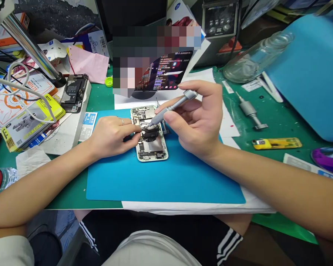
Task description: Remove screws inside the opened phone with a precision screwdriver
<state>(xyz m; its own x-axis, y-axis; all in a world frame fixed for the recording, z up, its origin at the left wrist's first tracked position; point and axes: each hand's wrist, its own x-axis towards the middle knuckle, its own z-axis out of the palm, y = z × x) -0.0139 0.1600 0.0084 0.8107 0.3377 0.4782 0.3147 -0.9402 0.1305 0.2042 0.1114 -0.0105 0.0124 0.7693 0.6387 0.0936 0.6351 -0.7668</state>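
Observation:
An opened smartphone (151, 150), its inner parts bare, lies on the blue mat (166, 181). My left hand (111, 135) rests at its left edge, with thumb and index finger drawn together and touching the phone; whether a small part sits between the fingertips I cannot make out. In my right hand (201, 123) is a slim grey precision screwdriver (169, 107), gripped between thumb and fingers. The tool slants down to the left, its tip over the round black part (150, 133) in the middle of the phone. Whether the tip touches is too small to tell.
A second screwdriver (249, 110) and a yellow cutter (277, 143) lie right of the mat. Behind them a glass jar (258, 55) lies tilted. Another opened phone (74, 92) rests on a white box at left, near boxes and cables. A lit screen (169, 72) leans behind.

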